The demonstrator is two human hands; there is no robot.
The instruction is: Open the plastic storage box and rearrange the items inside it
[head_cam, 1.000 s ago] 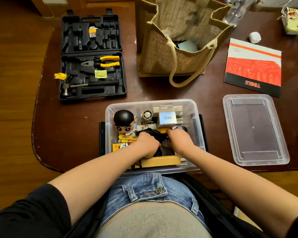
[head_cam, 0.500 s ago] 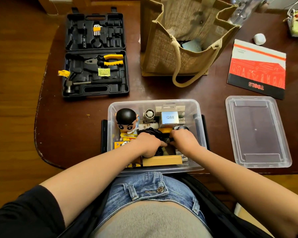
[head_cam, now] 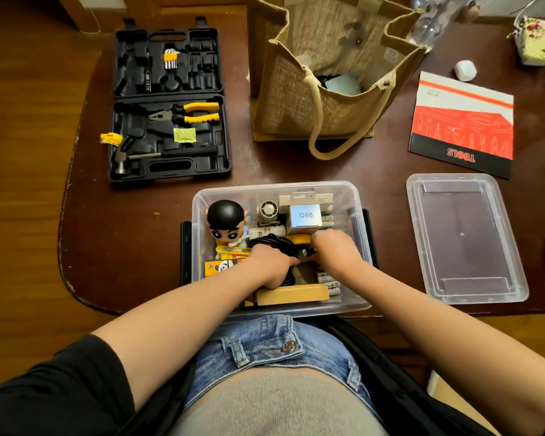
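The clear plastic storage box (head_cam: 357,199) stands open at the table's near edge, with its lid (head_cam: 463,237) lying to the right. Inside it are a black-haired figurine (head_cam: 225,220), a small white fan (head_cam: 268,210), a silver Q88 box (head_cam: 306,215), yellow packets (head_cam: 230,251), a wooden block (head_cam: 291,294), several batteries (head_cam: 329,280) and a coiled black cable (head_cam: 272,242). My left hand (head_cam: 269,265) is closed on the cable coil. My right hand (head_cam: 335,251) grips the cable's end beside it.
An open black tool case (head_cam: 167,105) with pliers and a hammer lies at the back left. A jute bag (head_cam: 324,73) stands behind the box. A red TOOLS booklet (head_cam: 463,124) lies at the back right, with small white objects near the table's right edge.
Both hands stay on the black cable in the box; the right hand has shifted a little up. The view has moved slightly.
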